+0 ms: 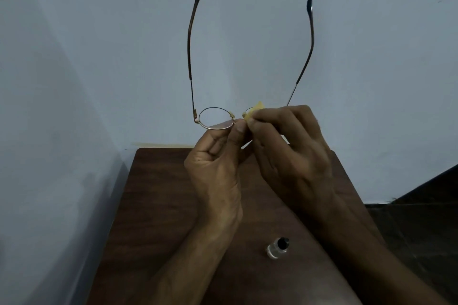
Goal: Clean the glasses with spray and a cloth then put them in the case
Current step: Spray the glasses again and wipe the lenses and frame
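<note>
We hold the round gold wire-rimmed glasses point(216, 118) above the dark wooden counter point(153, 193). The left hand point(215, 168) grip pinches the bridge. The right hand point(292, 151) grip, just beside it, pinches the yellow cloth point(256, 106) over the lens on our right (temples point away).

Thin gold-rimmed glasses point(216, 118) with brown temples tipped in black stand against a pale blue-grey wall point(99, 32). A yellow cloth point(256, 108) covers one lens. A clear, black-capped spray bottle point(277, 247) stands on the dark brown wood-grain bench point(153, 193).
</note>
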